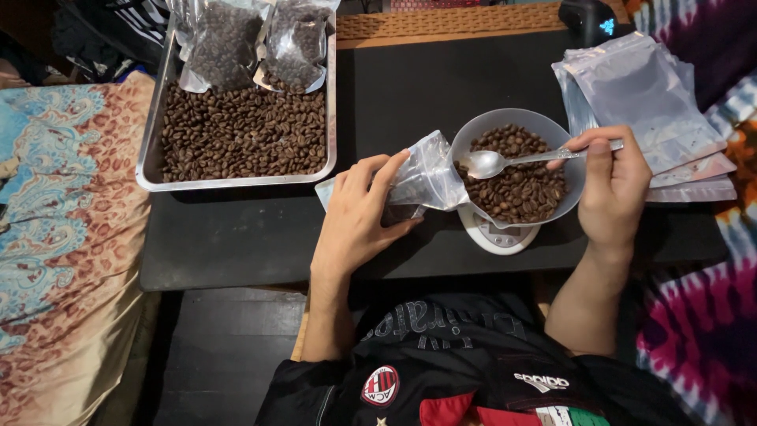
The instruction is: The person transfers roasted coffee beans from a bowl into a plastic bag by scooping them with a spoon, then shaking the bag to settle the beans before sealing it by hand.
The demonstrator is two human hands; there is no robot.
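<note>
A polished silver metal spoon (505,161) is gleaming in the right hand (611,189), while the left hand (359,213) is gripping a crinkled, glossy clear plastic pouch (426,177). Matt dark-brown roasted coffee beans (516,185) are filling a smooth, translucent grey plastic bowl (481,130) sitting on a shiny white plastic scale (497,237). A brushed rectangular metal tray (154,150) is reflecting light beside them, and frosted silvery plastic zip bags (643,102) are lying on the matt black tabletop (252,237).

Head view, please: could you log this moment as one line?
left hand: holds clear pouch | right hand: holds spoon over bowl of coffee beans | bowl on scale
</note>
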